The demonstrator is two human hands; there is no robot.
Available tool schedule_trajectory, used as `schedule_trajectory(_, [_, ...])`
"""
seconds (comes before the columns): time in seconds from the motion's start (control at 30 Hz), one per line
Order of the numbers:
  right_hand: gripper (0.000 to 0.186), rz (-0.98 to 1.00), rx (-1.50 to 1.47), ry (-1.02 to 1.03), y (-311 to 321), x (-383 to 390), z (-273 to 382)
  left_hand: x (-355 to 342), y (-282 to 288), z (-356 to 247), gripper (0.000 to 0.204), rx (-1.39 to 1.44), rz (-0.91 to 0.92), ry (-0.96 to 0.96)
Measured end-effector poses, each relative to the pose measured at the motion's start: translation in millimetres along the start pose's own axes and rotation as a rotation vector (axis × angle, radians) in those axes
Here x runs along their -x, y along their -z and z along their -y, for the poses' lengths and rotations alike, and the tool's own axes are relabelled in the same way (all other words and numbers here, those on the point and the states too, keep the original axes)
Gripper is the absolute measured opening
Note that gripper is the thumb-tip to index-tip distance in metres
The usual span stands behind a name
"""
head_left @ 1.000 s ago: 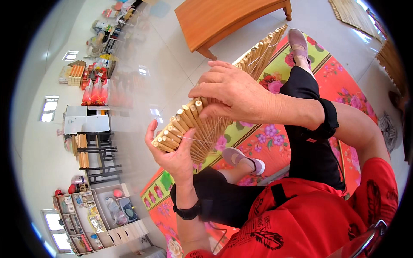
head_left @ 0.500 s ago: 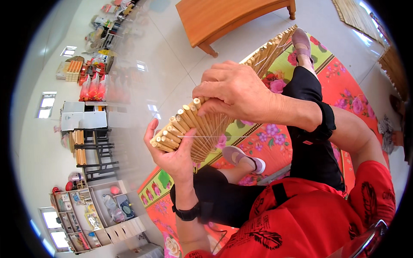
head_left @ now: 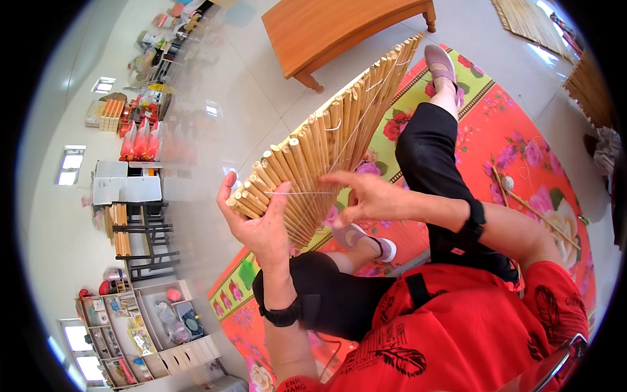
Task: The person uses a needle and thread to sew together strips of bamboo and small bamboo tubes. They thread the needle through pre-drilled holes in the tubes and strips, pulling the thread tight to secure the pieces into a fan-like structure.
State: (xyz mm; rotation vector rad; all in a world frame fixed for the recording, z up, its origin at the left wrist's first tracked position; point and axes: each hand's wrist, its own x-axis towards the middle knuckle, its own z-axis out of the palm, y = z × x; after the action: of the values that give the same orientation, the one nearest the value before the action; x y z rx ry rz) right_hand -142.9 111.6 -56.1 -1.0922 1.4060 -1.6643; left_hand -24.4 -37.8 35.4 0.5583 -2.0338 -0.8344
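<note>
A mat of peeled sticks (head_left: 312,153), bound side by side with white string, slants upward and away across my lap. My left hand (head_left: 258,225) is closed round its near end, the thumb lying over the stick tips and the fingers partly hidden behind. From beside that thumb, a thin white string (head_left: 297,193) stretches across the sticks to my right hand (head_left: 372,197). The right hand hovers at the mat's lower side, forefinger stretched out and thumb apart from it. Its fingers are slightly blurred; whether they touch the string is unclear.
A floral floor mat (head_left: 418,228) lies under my legs, with thin loose sticks (head_left: 545,219) and a small white ball (head_left: 508,183) on its right part. An orange wooden table (head_left: 333,32) stands ahead. Shelving (head_left: 147,320) lines the left wall.
My right hand has left the upper stick ends and moved down towards the string, its forefinger now extended. More of the stick mat shows. My left hand keeps its grip.
</note>
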Motion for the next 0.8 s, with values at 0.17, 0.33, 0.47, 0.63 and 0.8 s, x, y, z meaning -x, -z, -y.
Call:
schedule_trajectory(0.17, [0.035,0.406,-0.435,-0.338,-3,10,-2,1,2,-3,0.074,0.033,0.015,0.015])
schedule_trajectory(0.33, [0.016,0.368,-0.362,-0.027,14,40,11,2,7,2,0.073,-0.016,0.007,0.0])
schedule_trajectory(0.47, [0.014,0.203,-0.479,-0.154,23,67,34,4,9,-3,0.073,0.038,0.021,0.044])
schedule_trajectory(0.63, [0.03,-0.199,0.116,0.126,1,37,4,3,1,-9,0.073,-0.025,0.041,-0.047])
schedule_trajectory(0.8, [0.035,0.121,-0.488,-0.206,-22,20,1,1,-5,-10,0.073,-0.023,0.045,-0.077])
